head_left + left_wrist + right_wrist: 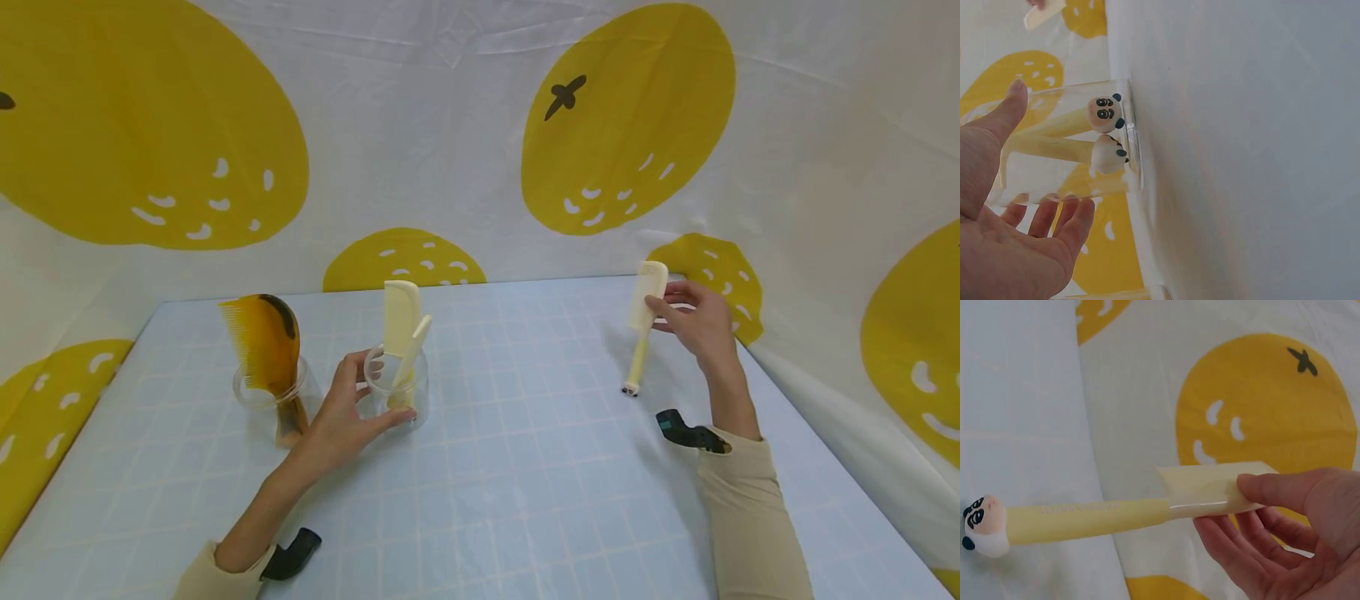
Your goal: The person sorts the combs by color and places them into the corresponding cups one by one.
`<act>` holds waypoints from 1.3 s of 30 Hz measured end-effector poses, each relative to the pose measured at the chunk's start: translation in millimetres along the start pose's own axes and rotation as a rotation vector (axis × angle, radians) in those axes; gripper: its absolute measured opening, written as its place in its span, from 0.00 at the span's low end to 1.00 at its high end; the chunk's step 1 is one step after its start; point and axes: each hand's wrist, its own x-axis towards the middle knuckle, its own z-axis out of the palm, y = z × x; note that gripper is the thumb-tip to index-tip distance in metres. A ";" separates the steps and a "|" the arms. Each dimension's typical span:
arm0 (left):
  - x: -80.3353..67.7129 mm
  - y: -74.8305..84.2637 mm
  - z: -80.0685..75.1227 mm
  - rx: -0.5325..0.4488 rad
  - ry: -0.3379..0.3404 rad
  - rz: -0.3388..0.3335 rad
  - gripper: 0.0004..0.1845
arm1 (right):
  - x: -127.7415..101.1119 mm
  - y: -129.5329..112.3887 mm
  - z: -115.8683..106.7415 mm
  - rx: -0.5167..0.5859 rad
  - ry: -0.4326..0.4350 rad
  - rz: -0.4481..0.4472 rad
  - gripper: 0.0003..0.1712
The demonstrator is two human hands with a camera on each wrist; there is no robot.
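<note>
My left hand (348,421) grips a clear cup (421,398) from the side, thumb and fingers around its wall. Two cream combs stand in that cup, teeth part up: one shows its broad face (401,310), the other leans edge-on (413,348). Their handles end in panda heads, which rest at the cup's bottom (1105,114) in the left wrist view. On the right, my right hand (700,319) pinches another cream comb (639,357) by its toothed head. Its yellow handle (1085,520) points down over the table, with a panda head (985,525) at the lower end.
Left of my left hand, a second clear cup (255,403) holds a large amber comb (272,343). A pale blue checked cloth covers the table (480,500). White fabric (427,158) with yellow fruit prints hangs behind and at both sides.
</note>
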 end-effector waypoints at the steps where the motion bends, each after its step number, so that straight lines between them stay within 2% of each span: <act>1: 0.1 0.0 0.1 0.000 0.000 0.000 0.47 | -1.3 -2.1 0.9 0.010 -0.003 -0.013 0.36; 18: -0.6 2.6 -0.2 0.000 0.001 -0.011 0.46 | -19.8 -32.7 18.9 0.096 -0.034 -0.152 0.36; 31: 0.7 3.0 0.0 -0.005 0.001 -0.006 0.46 | -36.0 -53.3 31.9 0.220 -0.071 -0.269 0.31; 39: 0.7 1.2 0.1 -0.009 0.003 -0.005 0.46 | -45.2 -63.0 42.4 0.335 -0.080 -0.341 0.28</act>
